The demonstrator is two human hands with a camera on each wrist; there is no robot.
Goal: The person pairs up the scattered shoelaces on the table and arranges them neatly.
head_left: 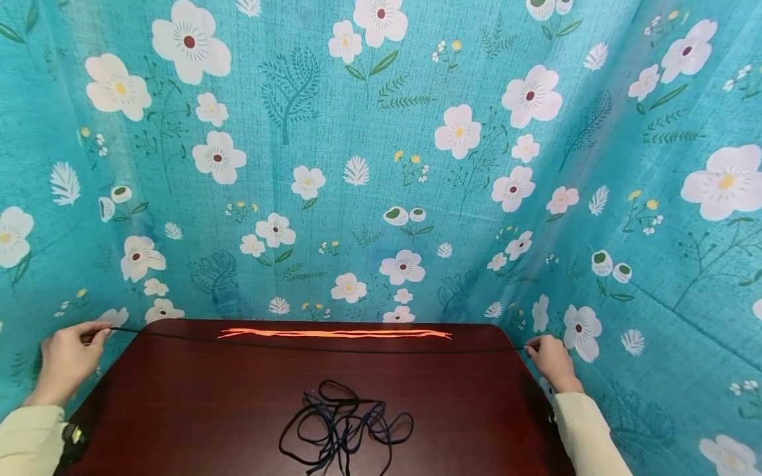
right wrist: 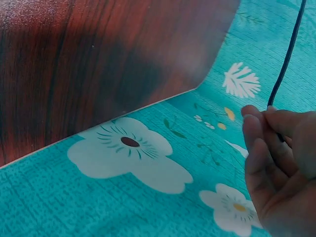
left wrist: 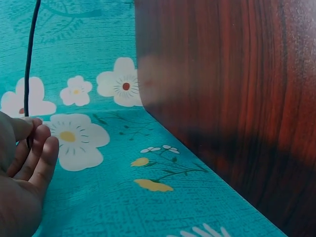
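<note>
A long black cord (head_left: 369, 352) stretches across the far part of the table, sagging slightly in the middle. My left hand (head_left: 73, 357) pinches one end between thumb and fingers, out past the table's left edge. At the other end, beyond the right edge, my right hand (head_left: 550, 360) pinches the cord the same way. In the left wrist view the cord (left wrist: 30, 64) rises from the left fingertips; in the right wrist view the cord (right wrist: 289, 49) runs up and away from the right fingertips.
A loose tangle of dark cords (head_left: 345, 426) lies at the near middle of the dark red wooden table (head_left: 196, 396). Several orange strings (head_left: 333, 333) lie lengthwise along the far edge. Teal flowered cloth (head_left: 357, 165) hangs behind and beside the table.
</note>
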